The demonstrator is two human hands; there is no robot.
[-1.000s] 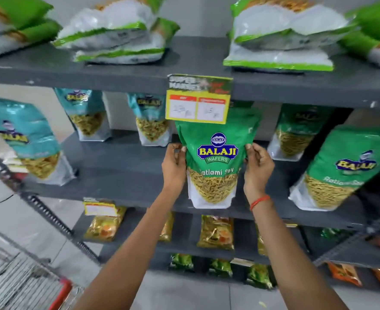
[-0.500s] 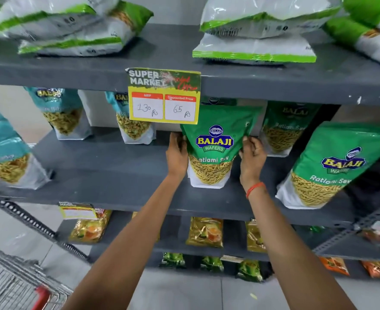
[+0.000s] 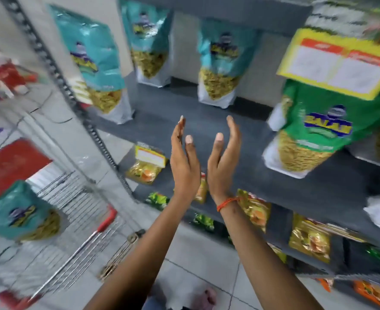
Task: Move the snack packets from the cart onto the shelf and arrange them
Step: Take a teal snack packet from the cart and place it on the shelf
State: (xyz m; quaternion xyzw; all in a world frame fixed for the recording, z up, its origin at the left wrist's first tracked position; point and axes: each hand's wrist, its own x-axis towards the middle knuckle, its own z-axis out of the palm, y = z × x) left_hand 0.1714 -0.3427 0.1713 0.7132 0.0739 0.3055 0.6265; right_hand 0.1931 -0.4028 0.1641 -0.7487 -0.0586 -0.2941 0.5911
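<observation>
The view is blurred and tilted. A green Balaji packet (image 3: 311,128) stands upright on the grey middle shelf (image 3: 206,124) at the right, under a yellow price tag (image 3: 338,63). My left hand (image 3: 183,162) and my right hand (image 3: 223,159) hover in front of the shelf, palms facing each other, fingers straight, holding nothing. Both are well left of the green packet. Teal packets (image 3: 90,61) (image 3: 150,43) (image 3: 221,63) stand along the shelf's left part. Another teal packet (image 3: 26,215) lies in the wire cart (image 3: 77,238) at lower left.
The shelf's perforated upright (image 3: 57,72) runs diagonally at the left. Lower shelves hold small yellow packets (image 3: 145,168) and green and orange ones. A red-handled cart bar (image 3: 105,220) is close to my left forearm. Tiled floor lies below.
Both hands have let go of the green packet, which stays on the shelf. The hands pulled back and left, and my head turned left and down toward the cart.
</observation>
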